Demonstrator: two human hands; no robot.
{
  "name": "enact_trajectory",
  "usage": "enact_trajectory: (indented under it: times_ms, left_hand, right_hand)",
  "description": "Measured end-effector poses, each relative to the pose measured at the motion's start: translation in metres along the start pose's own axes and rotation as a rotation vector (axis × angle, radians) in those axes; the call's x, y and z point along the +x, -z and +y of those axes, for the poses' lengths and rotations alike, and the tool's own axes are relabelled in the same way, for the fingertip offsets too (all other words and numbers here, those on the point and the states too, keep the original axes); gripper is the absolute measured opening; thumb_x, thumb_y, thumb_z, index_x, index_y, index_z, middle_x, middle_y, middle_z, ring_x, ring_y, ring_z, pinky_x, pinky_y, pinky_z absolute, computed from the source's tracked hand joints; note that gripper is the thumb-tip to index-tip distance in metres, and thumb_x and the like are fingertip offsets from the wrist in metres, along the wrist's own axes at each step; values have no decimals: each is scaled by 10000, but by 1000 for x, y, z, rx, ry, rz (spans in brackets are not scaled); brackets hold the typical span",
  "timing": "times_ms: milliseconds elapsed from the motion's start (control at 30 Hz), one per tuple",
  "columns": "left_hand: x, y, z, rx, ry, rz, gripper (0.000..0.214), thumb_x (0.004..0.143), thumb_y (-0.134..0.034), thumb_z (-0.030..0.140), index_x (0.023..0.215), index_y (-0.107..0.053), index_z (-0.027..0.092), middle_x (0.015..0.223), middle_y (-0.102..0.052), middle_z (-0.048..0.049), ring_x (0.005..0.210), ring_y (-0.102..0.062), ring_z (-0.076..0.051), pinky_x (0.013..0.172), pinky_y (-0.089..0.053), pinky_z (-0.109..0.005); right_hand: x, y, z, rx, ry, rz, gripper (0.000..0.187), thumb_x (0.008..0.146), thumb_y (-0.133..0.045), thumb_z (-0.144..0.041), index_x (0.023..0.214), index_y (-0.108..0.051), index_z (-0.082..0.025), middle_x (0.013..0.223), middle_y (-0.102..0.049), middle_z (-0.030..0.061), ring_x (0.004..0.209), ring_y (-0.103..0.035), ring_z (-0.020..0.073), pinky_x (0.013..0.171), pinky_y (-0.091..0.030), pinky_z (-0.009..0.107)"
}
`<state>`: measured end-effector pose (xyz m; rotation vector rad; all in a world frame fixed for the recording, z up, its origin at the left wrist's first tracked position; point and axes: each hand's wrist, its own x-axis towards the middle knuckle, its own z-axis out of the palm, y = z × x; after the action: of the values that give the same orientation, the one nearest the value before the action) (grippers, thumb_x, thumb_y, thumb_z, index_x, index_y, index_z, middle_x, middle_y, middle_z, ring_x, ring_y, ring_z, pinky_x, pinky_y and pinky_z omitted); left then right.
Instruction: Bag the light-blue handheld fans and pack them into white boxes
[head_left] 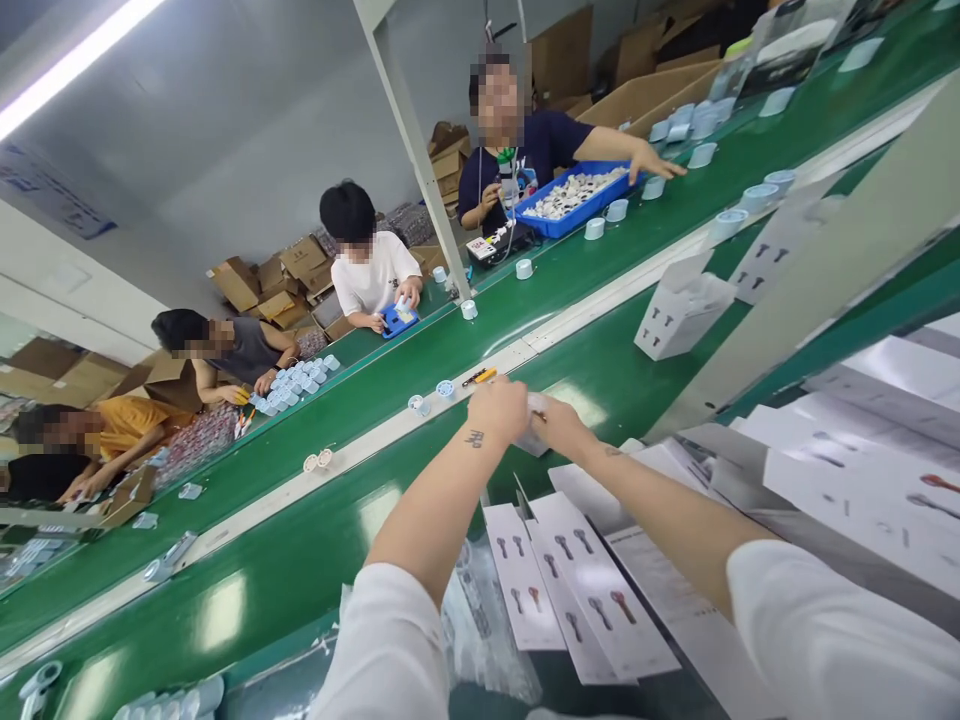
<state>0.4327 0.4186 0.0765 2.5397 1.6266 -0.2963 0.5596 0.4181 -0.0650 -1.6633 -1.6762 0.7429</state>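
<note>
Just above the green conveyor, my left hand and my right hand are close together, both with fingers closed. Between them is a small white item, mostly hidden, so I cannot tell what it is. Just beyond my left hand, a small orange-and-black tool rests on the pale divider strip. Below my hands stand white printed cartons with pictures of hand-held devices, alongside clear plastic bags.
One white carton stands open on the belt. Pale blue cups sit along the divider strip. A metal post slants across the right. Several co-workers sit opposite, one beside a blue tray of white parts.
</note>
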Motion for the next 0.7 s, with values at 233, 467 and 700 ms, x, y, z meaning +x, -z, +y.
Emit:
enact_trajectory:
  times_ms: [233, 467, 700]
  left_hand:
    - [25, -47, 19, -170, 94, 201, 352, 944, -456, 138, 1272, -577, 180, 1401, -490, -162, 1106, -650, -248, 940, -524, -341]
    - [39, -79, 40, -45, -250, 256, 350, 1017, -366, 194, 1297, -570, 146, 1397, -545, -184, 1286, -529, -277, 1188, -314, -492]
    - [56, -83, 49, -170, -202, 15, 369, 1019, -469, 308, 1373, -533, 229, 1506, -497, -121, 1424, -410, -279, 1197, -222, -670]
  right_hand:
    - [13, 26, 21, -61, -111, 57, 121, 837, -481, -209, 730, -444, -251, 690, -593, 32, 679, -516, 202, 643, -379, 289]
    - [30, 60, 48, -194, -196, 89, 104, 863, -501, -227, 759, -498, -236, 713, -621, 44, 678, -523, 194, 629, -387, 284]
    - [37, 71, 30, -306, -239, -3, 165, 851, -534, -216, 958, -644, -157, 878, -711, 141, 841, -643, 258, 766, -483, 354]
